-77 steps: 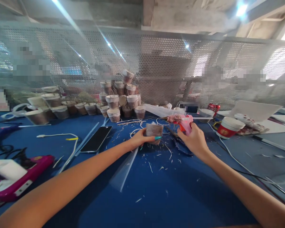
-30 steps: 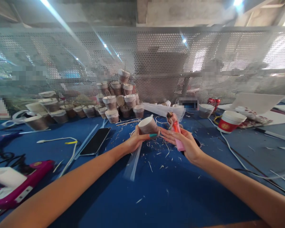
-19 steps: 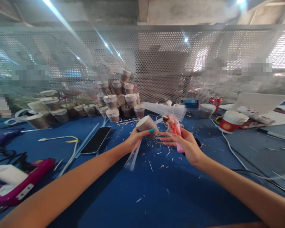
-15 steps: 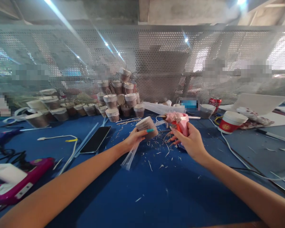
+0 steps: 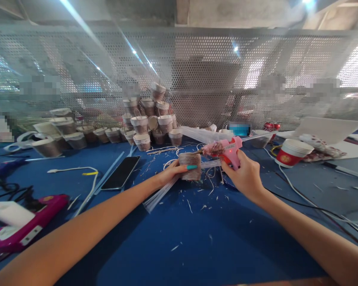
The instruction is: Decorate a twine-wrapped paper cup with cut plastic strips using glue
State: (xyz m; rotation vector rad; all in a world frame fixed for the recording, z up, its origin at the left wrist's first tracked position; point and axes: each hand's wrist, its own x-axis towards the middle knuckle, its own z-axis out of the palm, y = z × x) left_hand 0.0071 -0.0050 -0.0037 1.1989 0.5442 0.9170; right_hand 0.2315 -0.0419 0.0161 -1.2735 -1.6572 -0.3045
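Observation:
My left hand [image 5: 170, 174] is closed around a small twine-wrapped cup [image 5: 191, 171], its thumb lying across the side. My right hand [image 5: 247, 171] grips a pink hot glue gun [image 5: 226, 150] by the handle, with a small red light showing on it. The gun's nozzle meets the cup's upper right edge; whether it touches is too small to tell. A bundle of clear glue sticks [image 5: 158, 198] lies under the left wrist. White scraps and bits of thread [image 5: 210, 184] are scattered under and around the cup.
Twine-wrapped cups [image 5: 141, 124] are stacked at the back. A phone [image 5: 121, 173] lies left of centre, beyond a magenta power strip [image 5: 44, 212]. Stacked red and white paper cups [image 5: 292, 154] stand at right, near a white cable [image 5: 289, 180]. A perforated metal screen [image 5: 203, 75] stands behind.
The cup has turned more upright and moved slightly right and down. The glue gun has tilted, and its nozzle has come down to the cup's edge.

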